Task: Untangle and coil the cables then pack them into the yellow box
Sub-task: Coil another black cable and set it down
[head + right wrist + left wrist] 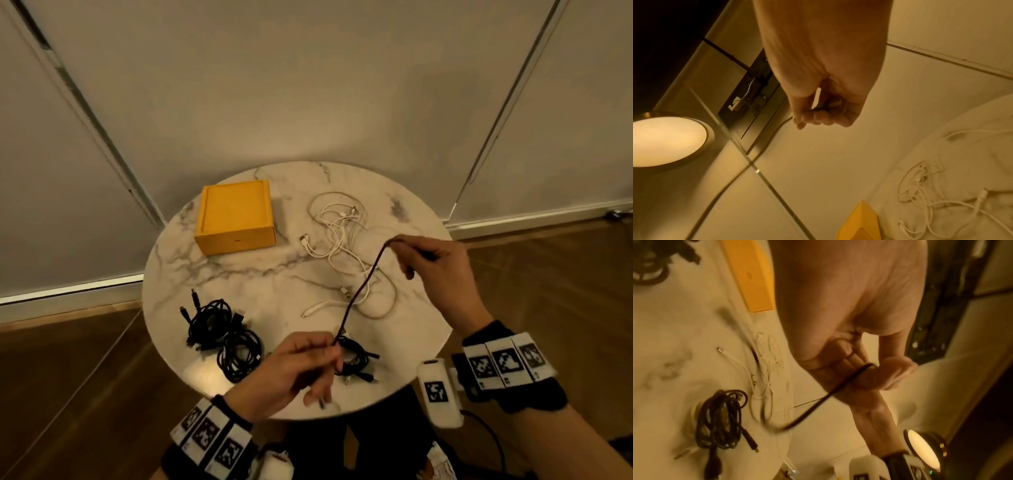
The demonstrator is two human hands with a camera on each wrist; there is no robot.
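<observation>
A dark cable (359,291) runs taut between my two hands above the round marble table (239,274). My left hand (334,346) pinches its lower end at the near edge, and the left wrist view shows the cable (818,402) crossing the curled fingers (857,368). My right hand (406,250) grips the upper end higher up at the right, with fingers (818,118) curled in the right wrist view. The shut yellow box (234,217) sits at the back left. Tangled white cables (342,240) lie at the back right.
Two black coiled bundles (222,332) lie at the front left, and another black coil (356,356) sits just under my left hand. Wooden floor surrounds the small table. A lit round lamp (663,141) shows in the right wrist view.
</observation>
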